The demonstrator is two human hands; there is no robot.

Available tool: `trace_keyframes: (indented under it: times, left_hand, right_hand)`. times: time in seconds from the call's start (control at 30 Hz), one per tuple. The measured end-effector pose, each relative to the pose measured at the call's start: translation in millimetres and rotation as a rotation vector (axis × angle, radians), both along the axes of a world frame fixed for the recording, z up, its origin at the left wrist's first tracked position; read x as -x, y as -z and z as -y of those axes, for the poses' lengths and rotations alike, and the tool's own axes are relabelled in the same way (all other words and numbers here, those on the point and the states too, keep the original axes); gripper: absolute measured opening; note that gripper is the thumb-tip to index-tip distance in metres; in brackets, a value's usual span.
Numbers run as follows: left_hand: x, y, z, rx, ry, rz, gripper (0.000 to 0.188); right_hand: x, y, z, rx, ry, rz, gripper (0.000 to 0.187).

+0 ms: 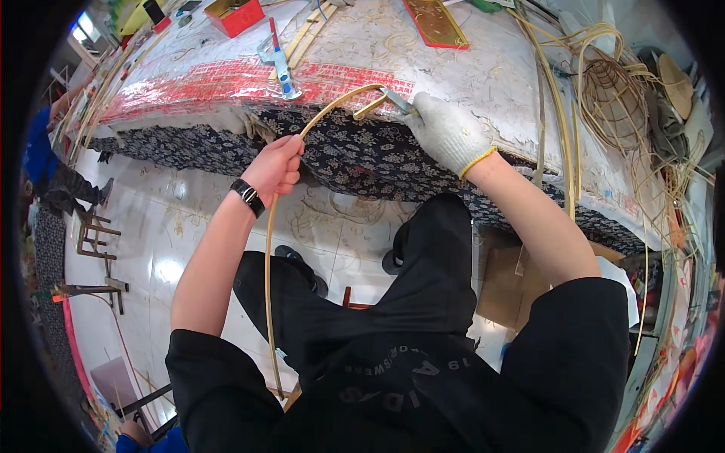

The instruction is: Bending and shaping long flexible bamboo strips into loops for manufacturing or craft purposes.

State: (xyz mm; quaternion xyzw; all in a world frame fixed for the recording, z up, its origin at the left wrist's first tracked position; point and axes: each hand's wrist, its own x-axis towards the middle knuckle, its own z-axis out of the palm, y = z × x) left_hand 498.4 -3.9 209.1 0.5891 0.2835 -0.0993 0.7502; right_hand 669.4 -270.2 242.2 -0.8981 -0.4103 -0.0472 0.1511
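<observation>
My left hand (pixel 279 170), bare with a watch on its wrist, is closed round a long, thin bamboo strip (pixel 268 279). Below the hand the strip hangs down past my leg; above it the strip arcs to the right and ends in a tight hooked bend near the table edge. On my right hand (pixel 449 132) is a white knit glove with a yellow cuff. Its fingers grip a short grey metal blade, seemingly a knife (pixel 400 102), which meets the strip at the bend. The knife's handle is hidden in the glove.
A blue-and-silver clamp (pixel 283 75) sits at the edge of the plastic-covered table (pixel 483 68). Farther back are a red box (pixel 234 15), a red tray (pixel 436 23) and wooden slats (pixel 311 34). A woven frame (pixel 613 94) and loose strips lie right; a cardboard box (pixel 510 287) stands below.
</observation>
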Motion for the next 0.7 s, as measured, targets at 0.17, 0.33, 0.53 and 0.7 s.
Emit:
trace_keyframes:
  times: [0.17,0.33,0.53,0.7]
  left_hand:
    - [-0.2,-2.6,4.9,0.005,0.001,-0.007,0.024]
    - [-0.4,-1.9,8.8,0.007,0.013,-0.024,0.024]
    - [1.4,-2.0,7.1,0.032,0.032,-0.001,0.024]
    - [0.8,-0.6,7.4,0.052,0.030,0.007,0.023]
  right_hand:
    - [-0.2,4.3,-0.8,-0.041,-0.021,0.017,0.025]
    - [0.8,16.3,-6.6,-0.090,0.013,0.027,0.024]
    - [-5.1,17.7,-11.3,-0.073,0.033,-0.003,0.025]
    - [-8.7,17.1,-7.7,-0.076,-0.043,-0.002,0.026]
